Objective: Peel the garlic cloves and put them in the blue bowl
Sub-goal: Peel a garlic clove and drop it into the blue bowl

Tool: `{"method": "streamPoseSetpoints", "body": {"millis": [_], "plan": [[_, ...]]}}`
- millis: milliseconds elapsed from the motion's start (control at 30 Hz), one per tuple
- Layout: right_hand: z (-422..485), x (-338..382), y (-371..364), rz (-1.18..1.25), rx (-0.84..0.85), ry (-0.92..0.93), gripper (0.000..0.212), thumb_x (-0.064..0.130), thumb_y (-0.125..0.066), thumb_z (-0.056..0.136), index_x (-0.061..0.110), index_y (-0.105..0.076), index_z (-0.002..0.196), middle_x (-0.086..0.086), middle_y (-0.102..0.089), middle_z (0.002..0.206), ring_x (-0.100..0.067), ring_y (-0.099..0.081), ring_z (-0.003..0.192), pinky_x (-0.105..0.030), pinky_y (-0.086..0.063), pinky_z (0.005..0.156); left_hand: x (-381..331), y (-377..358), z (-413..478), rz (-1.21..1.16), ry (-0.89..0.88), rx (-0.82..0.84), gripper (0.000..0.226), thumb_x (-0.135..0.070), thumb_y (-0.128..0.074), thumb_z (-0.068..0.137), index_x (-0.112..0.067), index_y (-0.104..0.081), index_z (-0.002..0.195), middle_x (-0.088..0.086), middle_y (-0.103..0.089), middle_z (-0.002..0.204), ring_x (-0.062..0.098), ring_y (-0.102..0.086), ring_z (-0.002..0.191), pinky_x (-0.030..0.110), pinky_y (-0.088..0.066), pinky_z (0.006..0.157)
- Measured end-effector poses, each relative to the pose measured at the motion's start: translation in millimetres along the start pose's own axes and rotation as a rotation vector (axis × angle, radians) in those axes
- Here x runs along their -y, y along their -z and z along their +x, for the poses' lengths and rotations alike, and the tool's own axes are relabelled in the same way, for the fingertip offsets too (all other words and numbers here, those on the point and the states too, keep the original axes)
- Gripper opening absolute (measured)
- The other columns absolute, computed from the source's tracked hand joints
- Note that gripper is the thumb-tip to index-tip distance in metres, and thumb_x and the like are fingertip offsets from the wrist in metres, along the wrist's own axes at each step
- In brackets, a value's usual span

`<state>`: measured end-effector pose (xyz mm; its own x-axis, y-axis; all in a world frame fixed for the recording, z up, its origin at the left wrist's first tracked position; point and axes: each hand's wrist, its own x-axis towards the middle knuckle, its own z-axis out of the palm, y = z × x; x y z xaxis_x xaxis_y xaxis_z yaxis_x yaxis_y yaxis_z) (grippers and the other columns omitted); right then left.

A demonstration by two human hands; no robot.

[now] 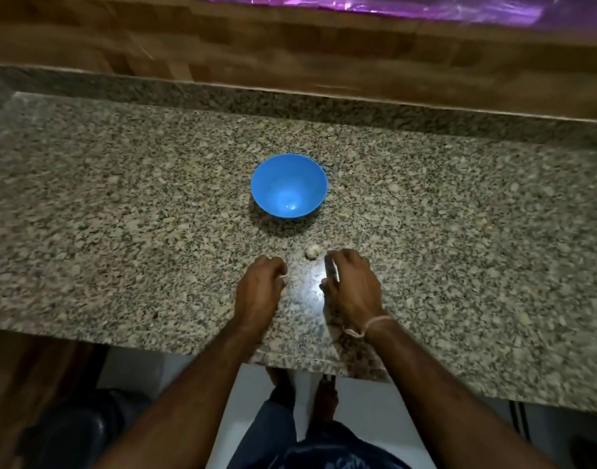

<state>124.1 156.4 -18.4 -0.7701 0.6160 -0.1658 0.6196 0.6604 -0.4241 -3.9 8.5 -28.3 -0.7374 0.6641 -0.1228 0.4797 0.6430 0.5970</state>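
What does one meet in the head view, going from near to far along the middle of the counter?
counter's near edge → left hand and right hand, side by side → garlic → blue bowl → raised granite ledge → wooden wall → purple strip

L hand [261, 287] curled, grip unclear — R hand [353, 286] fingers loosely bent.

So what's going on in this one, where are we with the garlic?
A person stands at a granite counter with both hands low over it. A small piece of garlic lies on the counter just beyond the right hand, not held. The blue bowl further back looks empty. Whether the curled left hand holds anything is unclear.
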Motion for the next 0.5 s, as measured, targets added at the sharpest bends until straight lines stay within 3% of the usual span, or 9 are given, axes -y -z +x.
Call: {"method": "streamPoseSetpoints", "body": {"millis": [67, 167, 267, 333, 367, 500], "plan": [[8.5, 0.9, -1.1, -0.068, 0.009, -0.011, 0.040, 0.030, -0.075, 0.090, 0.020, -0.061, 0.126, -0.005, -0.054, 0.135, -0.031, -0.049, 0.119, -0.039, -0.045, 0.087, 0.0, -0.9, 3.7, -0.026, 0.000, 0.006, 0.027, -0.003, -0.060, 0.092, -0.028, -0.060, 0.083, -0.007, -0.057, 0.089, -0.004, -0.057, 0.075, 0.012, -0.041, 0.060], [16.4, 2.7, -5.6, -0.102, -0.018, -0.035, 0.050, 0.035, -0.080, 0.087, 0.019, -0.060, 0.130, -0.006, -0.053, 0.133, -0.032, -0.050, 0.116, -0.040, -0.045, 0.087, -1.2, 3.6, 5.7, -0.083, 0.010, 0.009, 0.028, -0.002, -0.055, 0.094, -0.026, -0.058, 0.081, -0.008, -0.057, 0.088, -0.008, -0.058, 0.077, 0.012, -0.040, 0.056], [18.1, 3.8, -10.3, -0.082, -0.064, -0.056, 0.054, 0.032, -0.085, 0.081, 0.021, -0.060, 0.127, -0.005, -0.053, 0.127, -0.031, -0.049, 0.109, -0.040, -0.043, 0.082, -10.4, 17.7, 17.1, -0.188, -0.018, -0.063, 0.028, 0.001, -0.056, 0.094, -0.025, -0.056, 0.084, -0.009, -0.058, 0.082, -0.003, -0.056, 0.076, 0.012, -0.038, 0.057], [19.0, 5.3, -13.1, -0.077, -0.095, -0.073, 0.053, 0.028, -0.087, 0.078, 0.023, -0.059, 0.123, -0.001, -0.052, 0.122, -0.028, -0.047, 0.105, -0.038, -0.040, 0.078, -19.0, 31.2, 37.3, -0.220, -0.077, -0.139, 0.020, -0.004, -0.058, 0.095, -0.023, -0.059, 0.089, -0.010, -0.059, 0.086, 0.005, -0.056, 0.077, 0.024, -0.045, 0.061], [19.9, 6.0, -14.6, -0.072, -0.111, -0.081, 0.053, 0.026, -0.087, 0.077, 0.024, -0.059, 0.122, 0.000, -0.052, 0.120, -0.028, -0.047, 0.104, -0.038, -0.040, 0.077, -23.6, 37.8, 50.7, -0.205, -0.112, -0.179, 0.016, -0.007, -0.059, 0.095, -0.023, -0.060, 0.092, -0.010, -0.060, 0.089, 0.011, -0.057, 0.079, 0.031, -0.044, 0.062], [21.5, 8.4, -19.3, -0.046, -0.126, -0.119, 0.057, 0.024, -0.088, 0.076, 0.026, -0.057, 0.124, 0.001, -0.051, 0.124, -0.027, -0.047, 0.108, -0.040, -0.045, 0.081, -34.6, 51.1, 108.3, -0.024, -0.155, -0.253, 0.013, -0.012, -0.072, 0.092, -0.021, -0.066, 0.100, -0.004, -0.067, 0.098, 0.021, -0.060, 0.093, 0.034, -0.041, 0.065]]}}
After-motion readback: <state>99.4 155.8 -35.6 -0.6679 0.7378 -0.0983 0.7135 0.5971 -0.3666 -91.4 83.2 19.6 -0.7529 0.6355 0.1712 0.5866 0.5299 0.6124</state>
